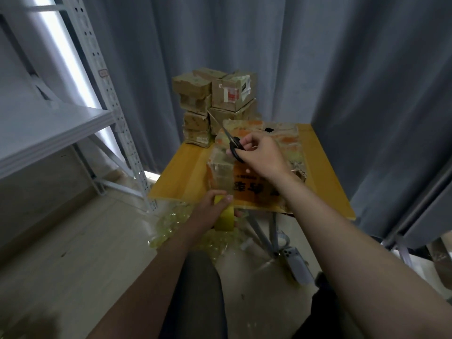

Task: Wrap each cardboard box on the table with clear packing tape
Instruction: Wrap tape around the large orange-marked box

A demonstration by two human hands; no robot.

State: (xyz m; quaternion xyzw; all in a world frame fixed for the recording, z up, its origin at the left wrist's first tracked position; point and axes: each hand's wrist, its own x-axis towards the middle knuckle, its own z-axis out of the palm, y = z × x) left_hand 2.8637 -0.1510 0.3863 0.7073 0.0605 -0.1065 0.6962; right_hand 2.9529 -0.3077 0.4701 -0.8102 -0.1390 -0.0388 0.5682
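A large flat cardboard box (pixel 274 143) with orange and black print lies on the small yellow table (pixel 181 177). A band of clear tape (pixel 221 172) runs over its left end down to the yellowish tape roll (pixel 223 220), which my left hand (pixel 210 209) grips at the table's near edge. My right hand (pixel 259 152) holds black-handled scissors (pixel 231 140) above the box, blades pointing up and left. Several smaller cardboard boxes (pixel 215 104) are stacked at the table's far side.
A grey metal shelf rack (pixel 73 113) stands at the left. Grey curtains hang behind and to the right. Crumpled used tape (pixel 171 228) lies on the floor under the table's near edge. A phone-like device (pixel 294 263) lies by the table legs.
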